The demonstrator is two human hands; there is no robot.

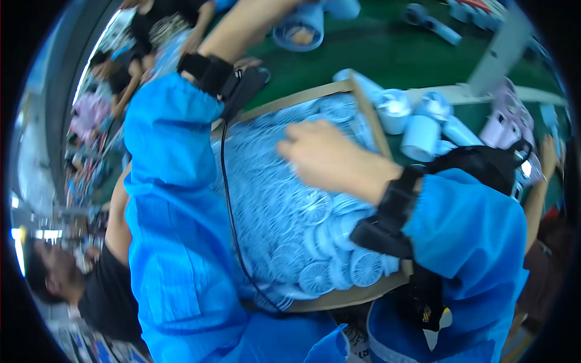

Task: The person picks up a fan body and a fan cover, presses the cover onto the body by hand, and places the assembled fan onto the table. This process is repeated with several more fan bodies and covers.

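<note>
Counted on the green desk [375, 51]: one cardboard box [371, 118], packed with pale blue spoked discs [316, 277], at least four distinct as rounds, the rest too overlapped for a number. Just beyond the box's right edge, at least three pale blue cylinders [420, 139], close together; near the upper border of view, one open-mouthed cylinder [299, 29]. Farther right, one lilac part [505, 118].

Tight room on the box's right side, crowded by cylinders; more on the far side, with a stretch of green between far rim and open-mouthed cylinder. Across the box's left part, one black cable [227, 193], running down toward the near edge.

Inside the rim, over the discs, the right hand [327, 154], with fingers curled toward the palm, probably brushing the top layer; too blurred, cannot tell of anything held. Past the far rim, near the open-mouthed cylinder, the left hand [260, 21], cut off by the upper border; cannot tell the spread or hold of those fingers. Discs beneath and around the right fingers, with the sharpest rounds toward the near edge.
</note>
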